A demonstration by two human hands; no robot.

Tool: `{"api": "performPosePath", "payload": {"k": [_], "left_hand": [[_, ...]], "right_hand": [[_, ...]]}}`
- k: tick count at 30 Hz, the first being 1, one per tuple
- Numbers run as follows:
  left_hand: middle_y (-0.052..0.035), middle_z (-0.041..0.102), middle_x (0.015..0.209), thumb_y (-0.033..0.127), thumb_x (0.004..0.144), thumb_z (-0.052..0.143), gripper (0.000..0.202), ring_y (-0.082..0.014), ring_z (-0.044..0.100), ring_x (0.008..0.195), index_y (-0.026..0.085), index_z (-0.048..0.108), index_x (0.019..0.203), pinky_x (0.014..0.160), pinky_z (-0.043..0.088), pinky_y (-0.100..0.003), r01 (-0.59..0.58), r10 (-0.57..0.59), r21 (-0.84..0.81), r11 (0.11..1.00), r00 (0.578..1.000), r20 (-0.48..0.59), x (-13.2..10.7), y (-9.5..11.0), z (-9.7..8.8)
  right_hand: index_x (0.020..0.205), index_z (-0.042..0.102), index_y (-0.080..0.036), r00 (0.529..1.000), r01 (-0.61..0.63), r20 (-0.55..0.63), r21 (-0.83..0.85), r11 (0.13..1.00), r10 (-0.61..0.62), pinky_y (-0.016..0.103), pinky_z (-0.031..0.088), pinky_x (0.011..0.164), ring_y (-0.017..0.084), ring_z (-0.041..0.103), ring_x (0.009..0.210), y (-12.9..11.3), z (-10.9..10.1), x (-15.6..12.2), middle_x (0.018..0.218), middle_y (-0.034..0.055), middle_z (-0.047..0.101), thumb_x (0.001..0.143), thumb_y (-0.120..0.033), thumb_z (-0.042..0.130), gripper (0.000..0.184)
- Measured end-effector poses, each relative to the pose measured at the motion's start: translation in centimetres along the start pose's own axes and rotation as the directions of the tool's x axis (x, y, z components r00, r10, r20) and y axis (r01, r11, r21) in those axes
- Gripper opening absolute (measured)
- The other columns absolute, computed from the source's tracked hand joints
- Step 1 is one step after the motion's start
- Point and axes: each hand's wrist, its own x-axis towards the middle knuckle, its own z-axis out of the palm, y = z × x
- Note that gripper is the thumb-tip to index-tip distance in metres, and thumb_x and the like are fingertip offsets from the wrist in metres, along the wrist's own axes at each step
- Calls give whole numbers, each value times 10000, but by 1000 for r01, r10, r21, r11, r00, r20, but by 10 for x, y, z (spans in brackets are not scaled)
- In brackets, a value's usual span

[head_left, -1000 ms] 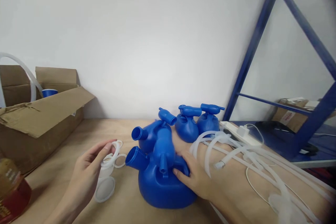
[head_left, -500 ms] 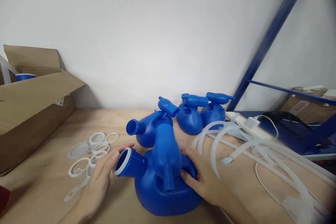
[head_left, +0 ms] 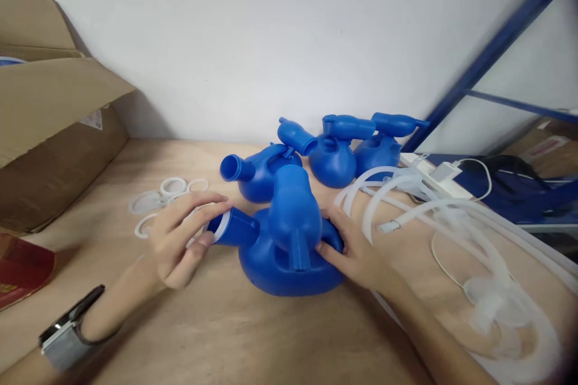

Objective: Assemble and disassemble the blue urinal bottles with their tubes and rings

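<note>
A blue plastic jug with a side spout lies on the wooden bench in front of me. A white ring sits on the spout's mouth. My left hand covers that mouth, its fingers curled round the ring. My right hand presses against the jug's right side, fingers holding its handle. Translucent tubing loops over my right forearm.
Three more blue jugs stand behind the near one by the wall. Several loose white rings lie to the left. A cardboard box stands far left, a red packet at the left edge. Blue shelving and a power strip stand right.
My left hand carried a white ring from the pile to the jug's spout and now closes over it. The view has tilted down and left; my right hand stays on the jug.
</note>
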Motion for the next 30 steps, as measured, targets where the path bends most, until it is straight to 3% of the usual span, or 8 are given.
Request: {"api": "performPosePath", "payload": {"k": [4, 8, 12, 15, 18, 23, 26, 30], "left_hand": [[-114, 689, 1076, 180, 925, 482, 364, -283, 693, 968, 209, 636, 1254, 772, 564, -401, -175, 175, -12, 984, 983, 60, 28, -4, -8], [-94, 700, 908, 150, 865, 569, 317, -251, 706, 795, 157, 658, 1170, 665, 577, -358, -348, 350, 57, 936, 936, -39, 40, -4, 2], [-108, 761, 995, 141, 914, 517, 425, -254, 752, 873, 186, 655, 1313, 696, 621, -344, -275, 281, 76, 958, 956, -86, 30, -9, 11], [-120, 786, 1164, 294, 991, 493, 505, -290, 766, 1019, 222, 559, 1486, 808, 652, -388, -225, 230, -115, 968, 972, 38, 25, -14, 8], [-152, 739, 1313, 452, 1038, 434, 553, -315, 730, 1159, 202, 510, 1525, 945, 627, -442, -180, 242, -296, 938, 952, 187, 31, -15, 0], [-178, 676, 1394, 485, 1062, 413, 516, -341, 660, 1266, 194, 542, 1467, 1040, 548, -513, -145, 203, -245, 959, 952, 229, 47, -3, -10], [-164, 698, 1318, 435, 1042, 482, 448, -325, 692, 1176, 185, 575, 1403, 947, 573, -473, -157, 204, -187, 970, 943, 263, 52, 3, -15], [-126, 762, 1005, 448, 1069, 413, 421, -251, 723, 705, 134, 633, 1241, 591, 538, -380, -325, 256, 113, 939, 880, 401, 55, 1, -20]], "right_hand": [[1290, 586, -235, 1000, 0, 7, 13, 1000, -1, 482, 508, 1033, 303, 643, 1188, -2, -1, -1, 1360, 117, 650, 994, -358, 594, 320], [1267, 593, -238, 1000, 8, 6, 15, 1000, -8, 470, 518, 1028, 305, 638, 1217, -5, -2, 0, 1347, 112, 662, 993, -357, 591, 299], [1223, 603, -235, 1000, 9, 4, 28, 1000, -9, 465, 510, 1047, 307, 619, 1262, -3, -2, 0, 1377, 119, 644, 995, -364, 603, 262], [1181, 606, -235, 1000, 9, -4, 18, 1000, -9, 478, 521, 1029, 319, 636, 1219, -2, -2, -1, 1350, 131, 653, 1003, -401, 599, 243], [1134, 606, -242, 1000, 2, 9, 2, 1000, -2, 478, 543, 997, 327, 657, 1165, -2, -3, -1, 1301, 139, 667, 1017, -439, 573, 232], [1161, 610, -260, 1000, 21, 2, -8, 1000, -21, 466, 555, 982, 324, 667, 1138, 0, -3, -1, 1241, 121, 681, 1040, -464, 550, 244], [1192, 608, -254, 1000, 24, 7, -32, 999, -24, 460, 561, 975, 315, 675, 1113, 0, -4, -1, 1195, 120, 689, 1050, -471, 539, 268], [1236, 609, -246, 998, 57, -16, -58, 997, -58, 456, 576, 955, 317, 684, 1120, -2, -4, -2, 1238, 119, 698, 1043, -456, 558, 289]]}}
